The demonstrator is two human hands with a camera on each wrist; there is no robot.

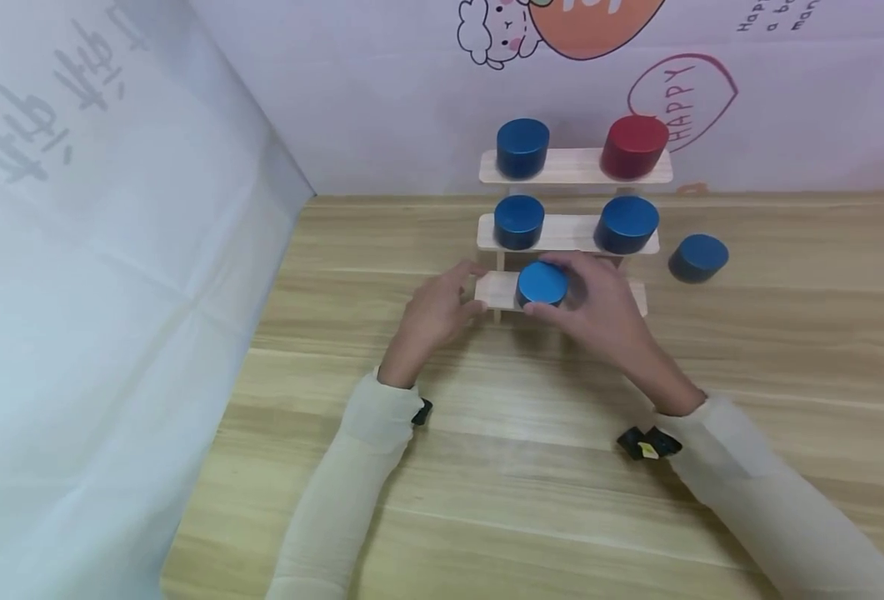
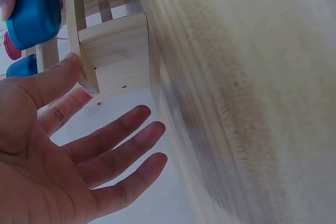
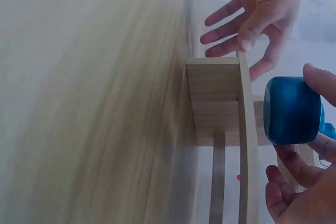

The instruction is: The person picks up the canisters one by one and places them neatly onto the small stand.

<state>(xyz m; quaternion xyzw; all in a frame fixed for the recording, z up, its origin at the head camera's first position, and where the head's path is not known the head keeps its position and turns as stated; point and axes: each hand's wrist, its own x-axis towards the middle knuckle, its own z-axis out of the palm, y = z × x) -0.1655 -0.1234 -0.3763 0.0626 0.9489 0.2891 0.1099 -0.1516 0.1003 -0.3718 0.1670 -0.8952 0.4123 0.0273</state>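
right hand [image 1: 599,312] pinching blue cylinder [image 1: 542,284] on lowest shelf [image 1: 496,290], left hand [image 1: 436,312] spread, thumb touching shelf end

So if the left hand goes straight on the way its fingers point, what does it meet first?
Probably the left end of the lowest shelf of the wooden rack; the left hand's thumb already touches its edge.

The right hand [image 1: 599,312] covers the right end of the bottom shelf [image 1: 496,290] in the head view; the counter [image 2: 252,98] is a smeared blur in both wrist views; the red cylinder [image 2: 9,47] is cut by the left wrist picture's edge; wall lettering [image 1: 775,17] runs off the top.
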